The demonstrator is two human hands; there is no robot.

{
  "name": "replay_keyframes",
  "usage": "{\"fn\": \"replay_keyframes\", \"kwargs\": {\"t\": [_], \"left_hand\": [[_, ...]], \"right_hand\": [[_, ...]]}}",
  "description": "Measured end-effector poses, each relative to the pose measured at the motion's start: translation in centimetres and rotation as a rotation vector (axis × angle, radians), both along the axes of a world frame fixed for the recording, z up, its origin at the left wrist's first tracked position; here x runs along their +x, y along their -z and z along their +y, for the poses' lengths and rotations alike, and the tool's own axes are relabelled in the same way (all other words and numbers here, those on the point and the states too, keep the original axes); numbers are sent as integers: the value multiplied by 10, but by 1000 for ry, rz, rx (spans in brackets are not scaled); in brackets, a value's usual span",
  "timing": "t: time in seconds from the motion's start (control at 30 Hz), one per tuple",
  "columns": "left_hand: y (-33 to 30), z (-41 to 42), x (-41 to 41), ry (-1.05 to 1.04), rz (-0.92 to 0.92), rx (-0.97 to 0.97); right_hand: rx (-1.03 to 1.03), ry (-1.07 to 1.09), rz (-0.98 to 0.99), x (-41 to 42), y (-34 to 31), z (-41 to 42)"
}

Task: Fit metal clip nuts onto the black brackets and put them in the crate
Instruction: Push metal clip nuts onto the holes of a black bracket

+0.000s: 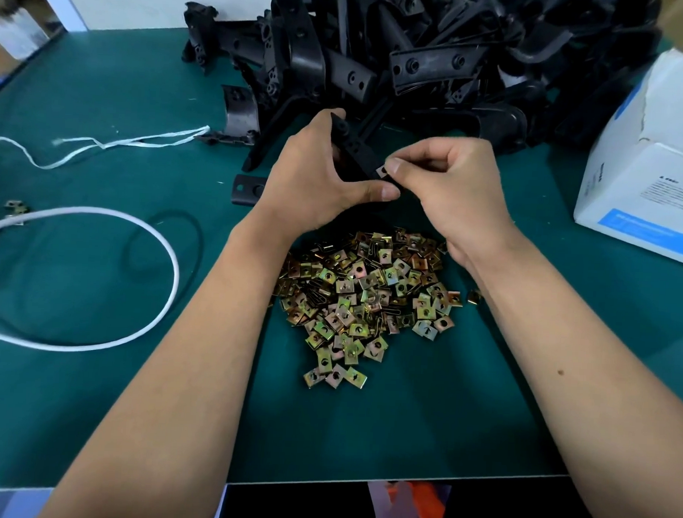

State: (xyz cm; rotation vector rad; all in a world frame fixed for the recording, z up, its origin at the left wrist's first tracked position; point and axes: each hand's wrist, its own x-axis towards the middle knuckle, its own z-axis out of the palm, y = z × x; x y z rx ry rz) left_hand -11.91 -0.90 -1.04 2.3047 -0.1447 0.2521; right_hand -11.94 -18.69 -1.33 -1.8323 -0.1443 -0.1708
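While the green table mat [104, 92] spreads under everything, the largest thing on it is the heap of black brackets [419, 54] piled along its far side, tangled one over another; to the right of the heap, near the mat's right edge, stands a white cardboard box [644, 186] with blue print, its top flap torn open; on the left a white cord [167, 259] curves in a wide loop beside a thin black loop, and a frayed white string [114, 144] trails toward a curved bracket piece at the heap's left foot; nearer the person, between the two forearms, lies the pile of metal clip nuts [365, 299], brassy and square, each with a hole, a few strays just apart at its right; above that pile the left hand [316, 179] grips one black bracket [352, 149], fingers curled round its far side and thumb pressed along its near edge, holding it clear of the mat; the right hand [456, 185] meets it from the right, fingers curled, thumb and forefinger pinching a single clip nut [383, 170] at the bracket's end, touching it; whether the nut is fully seated cannot be told; no crate shows.
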Motion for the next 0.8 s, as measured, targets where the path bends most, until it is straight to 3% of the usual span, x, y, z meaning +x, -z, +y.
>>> {"fn": "replay_keyframes", "kwargs": {"t": [0.43, 0.67, 0.8], "left_hand": [[1, 0, 0, -40, 61, -81], [3, 3, 4, -108, 39, -69], [2, 15, 6, -194, -8, -77]], "right_hand": [[121, -31, 103, -7, -2, 7], [129, -166, 189, -1, -3, -8], [-206, -206, 45, -2, -3, -11]]}}
